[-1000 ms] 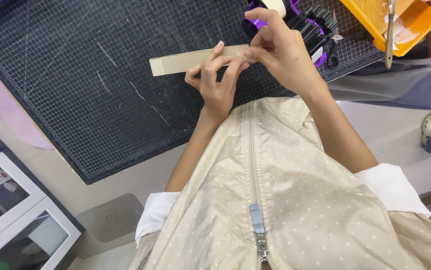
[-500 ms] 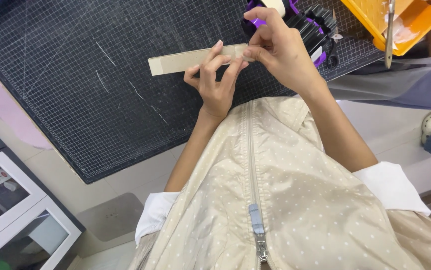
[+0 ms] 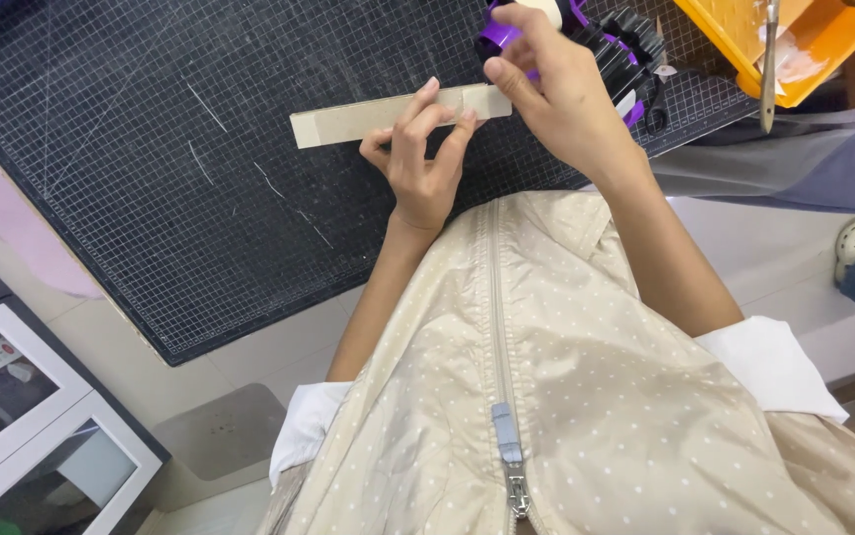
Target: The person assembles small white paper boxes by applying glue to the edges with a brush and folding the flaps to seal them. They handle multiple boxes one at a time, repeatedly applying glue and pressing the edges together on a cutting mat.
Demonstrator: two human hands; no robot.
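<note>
A purple and black tool (image 3: 586, 45) sits just behind my right hand (image 3: 561, 94), and an orange tray (image 3: 794, 40) lies at the mat's far right corner. The black gridded cutting mat (image 3: 150, 149) is bare to my left. My left hand (image 3: 422, 163) presses fingertips together on a tan cardboard strip (image 3: 368, 117) lying on the mat; my right fingers pinch its right end. The strip has barely shifted from a moment ago.
</note>
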